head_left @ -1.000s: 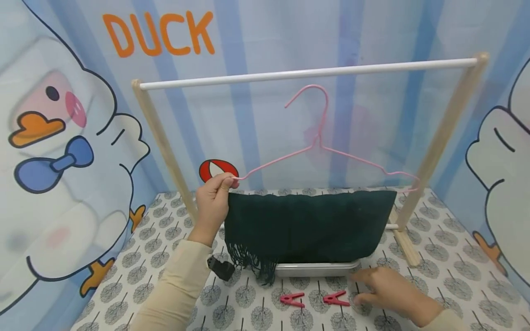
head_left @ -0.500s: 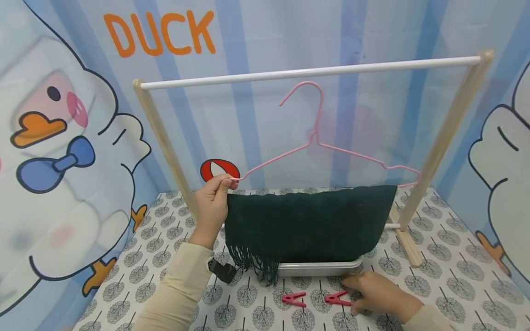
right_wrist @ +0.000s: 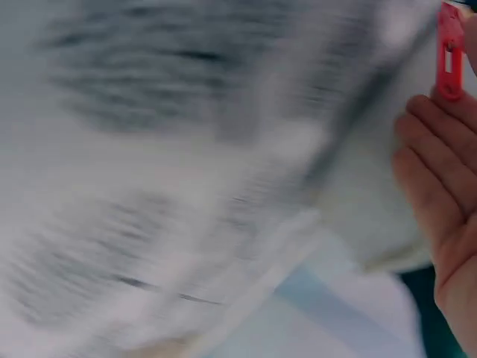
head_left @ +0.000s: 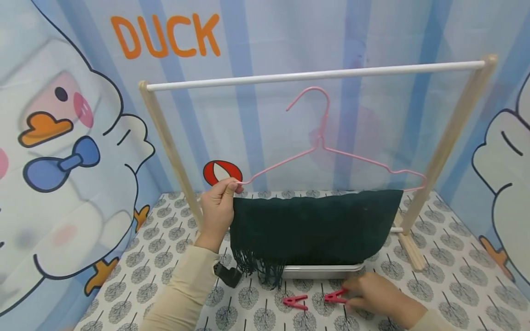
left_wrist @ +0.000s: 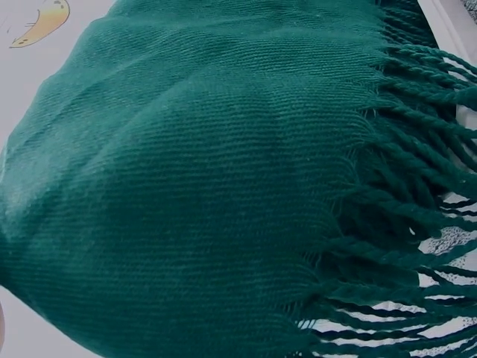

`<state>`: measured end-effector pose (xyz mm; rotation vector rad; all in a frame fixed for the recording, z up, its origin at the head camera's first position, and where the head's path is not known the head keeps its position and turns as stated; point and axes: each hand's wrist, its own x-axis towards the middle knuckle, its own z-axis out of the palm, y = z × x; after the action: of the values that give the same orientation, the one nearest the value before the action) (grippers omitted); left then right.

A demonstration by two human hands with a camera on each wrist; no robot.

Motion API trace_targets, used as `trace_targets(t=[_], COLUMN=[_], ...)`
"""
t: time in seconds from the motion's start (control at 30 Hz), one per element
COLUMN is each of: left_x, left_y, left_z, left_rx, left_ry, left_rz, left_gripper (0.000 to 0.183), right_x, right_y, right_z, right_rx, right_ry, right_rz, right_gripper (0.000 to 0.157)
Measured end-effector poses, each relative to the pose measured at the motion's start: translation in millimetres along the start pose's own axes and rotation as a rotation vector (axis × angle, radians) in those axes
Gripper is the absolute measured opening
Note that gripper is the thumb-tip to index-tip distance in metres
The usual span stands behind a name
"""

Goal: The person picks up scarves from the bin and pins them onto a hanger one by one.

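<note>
A dark green fringed scarf (head_left: 314, 230) is draped over the bottom bar of a pink clothes hanger (head_left: 285, 161). My left hand (head_left: 218, 209) grips the hanger's left corner, thumb on top, holding it upright. The scarf's weave and twisted fringe (left_wrist: 402, 194) fill the left wrist view. Low on the right, my right hand (head_left: 374, 296) pinches a red clothespin (head_left: 333, 297) between thumb and fingers. That clothespin (right_wrist: 449, 56) also shows at the upper right of the right wrist view. A second red clothespin (head_left: 295, 301) lies on the tablecloth to its left.
Behind the hanger stands a rack with wooden posts and a white rod (head_left: 314, 75). A white tray (head_left: 323, 272) sits under the scarf, partly hidden. Tree-patterned cloth (head_left: 265, 317) covers the table. A duck-printed curtain (head_left: 269, 41) closes off the back and sides.
My right hand has moved left to the right-hand clothespin and taken hold of it. My left hand still holds the hanger, which has shifted only slightly.
</note>
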<state>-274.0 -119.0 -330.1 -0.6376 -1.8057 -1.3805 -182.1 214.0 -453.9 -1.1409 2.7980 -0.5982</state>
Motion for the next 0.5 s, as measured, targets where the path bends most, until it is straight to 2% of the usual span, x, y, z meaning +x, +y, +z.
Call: trace_targets(t=[0.13,0.2,0.33,0.5], left_x=[-1.3,-1.8,-3.2,-5.9], left_y=[0.8,1.7,2.9,4.7], left_z=[1.8,2.8,6.6,13.3], left_rx=[0.009,-0.001,-0.021,-0.013], left_ry=[0.006,0.008,-0.001,0.004], left_rz=[0.001,0.005,0.021,0.04], left_gripper=[0.014,0.014,0.013,0.011], right_x=[5,12,31,66], right_y=[-27,-41,-66,-85], right_z=[-38.0,-61.4,-107.7,-146.0], right_rx=[0.052,0.019,-0.147,-0.33], right_ry=[0.11,0.183,0.297,0.321], right_rz=[-0.107,-0.182,-0.247,-0.244], right_gripper=[0.033,0.034,0.029,0.015])
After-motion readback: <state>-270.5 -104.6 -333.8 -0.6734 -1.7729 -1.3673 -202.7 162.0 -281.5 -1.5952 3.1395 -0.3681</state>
